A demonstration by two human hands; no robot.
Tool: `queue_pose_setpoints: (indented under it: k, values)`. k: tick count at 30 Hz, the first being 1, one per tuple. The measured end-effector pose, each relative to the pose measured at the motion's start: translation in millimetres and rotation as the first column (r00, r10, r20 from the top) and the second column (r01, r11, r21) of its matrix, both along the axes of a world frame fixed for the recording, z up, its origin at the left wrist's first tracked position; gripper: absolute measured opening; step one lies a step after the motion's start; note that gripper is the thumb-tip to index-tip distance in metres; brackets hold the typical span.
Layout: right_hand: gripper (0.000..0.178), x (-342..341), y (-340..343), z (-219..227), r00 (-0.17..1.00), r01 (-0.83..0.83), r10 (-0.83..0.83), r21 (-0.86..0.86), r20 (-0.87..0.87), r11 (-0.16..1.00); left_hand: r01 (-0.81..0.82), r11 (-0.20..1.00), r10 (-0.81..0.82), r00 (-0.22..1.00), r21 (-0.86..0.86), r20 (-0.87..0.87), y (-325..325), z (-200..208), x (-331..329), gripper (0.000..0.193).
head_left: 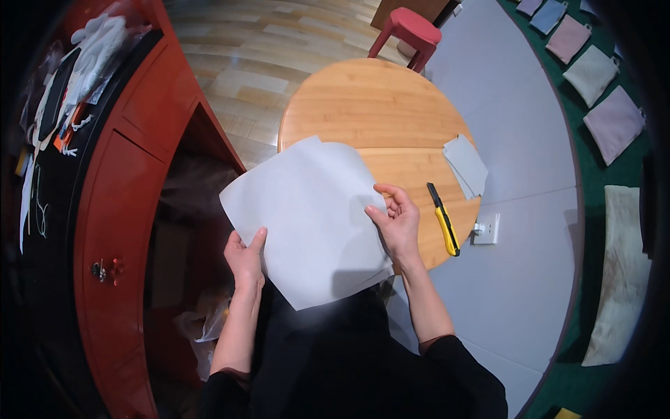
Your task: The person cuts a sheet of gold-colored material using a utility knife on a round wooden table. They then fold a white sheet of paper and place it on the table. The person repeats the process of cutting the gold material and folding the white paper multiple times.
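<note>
Several sheets of white paper (pixel 307 216) are held in front of me, over the near part of the round wooden table. My left hand (pixel 246 260) grips their left edge, thumb on top and fingers underneath. My right hand (pixel 396 222) pinches the right edge between thumb and fingers. The sheets lie loosely stacked, with their corners slightly out of line at the lower right. To the right of my right hand, a yellow and black utility knife (pixel 444 222) lies on the table. Beyond it are a few small cut pieces of grey-white paper (pixel 466 164).
The round wooden table (pixel 363 98) stands against a pale wall with a socket (pixel 486 229). A red stool (pixel 412 31) is behind it. At left is a red cabinet (pixel 115 202) with a black top carrying gloves (pixel 101 52). Small fabric pouches (pixel 614 124) lie on green cloth at right.
</note>
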State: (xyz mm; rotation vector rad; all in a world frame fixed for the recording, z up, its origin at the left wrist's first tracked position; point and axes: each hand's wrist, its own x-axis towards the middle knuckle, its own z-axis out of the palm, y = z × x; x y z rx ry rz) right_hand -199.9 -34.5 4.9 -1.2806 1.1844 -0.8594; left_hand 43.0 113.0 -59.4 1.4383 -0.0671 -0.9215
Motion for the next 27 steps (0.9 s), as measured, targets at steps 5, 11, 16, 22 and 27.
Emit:
queue_pose_setpoints:
  k: [5, 11, 16, 22, 27]
  values:
    - [0.035, 0.9, -3.9, -1.9, 0.995, -0.021, 0.006, 0.147, 0.101, 0.989, 0.083, 0.996, -0.084, 0.994, -0.013, -0.067, 6.3, -2.4, 6.6, 0.029]
    - [0.019, -4.3, -7.9, -3.4, 0.987, -0.089, 0.04, 0.326, 0.154, 0.941, 0.102, 0.995, -0.102, 0.994, -0.001, -0.031, 12.5, -7.2, 10.4, 0.03]
    - [0.023, -2.9, -5.6, -14.5, 0.985, -0.046, -0.015, 0.341, 0.174, 0.939, 0.117, 0.993, -0.117, 0.993, 0.018, -0.007, 18.9, -14.8, 16.8, 0.031]
    - [0.036, 11.6, 3.3, 1.4, 0.992, 0.06, -0.088, 0.264, 0.096, 0.963, 0.116, 0.991, -0.116, 0.993, 0.062, -0.004, 23.7, -13.3, 23.0, 0.032]
    - [0.045, 6.3, -1.1, -10.6, 0.994, 0.031, -0.051, 0.205, 0.092, 0.978, 0.12, 0.991, -0.119, 0.993, 0.061, -0.016, 24.4, -12.0, 25.1, 0.032]
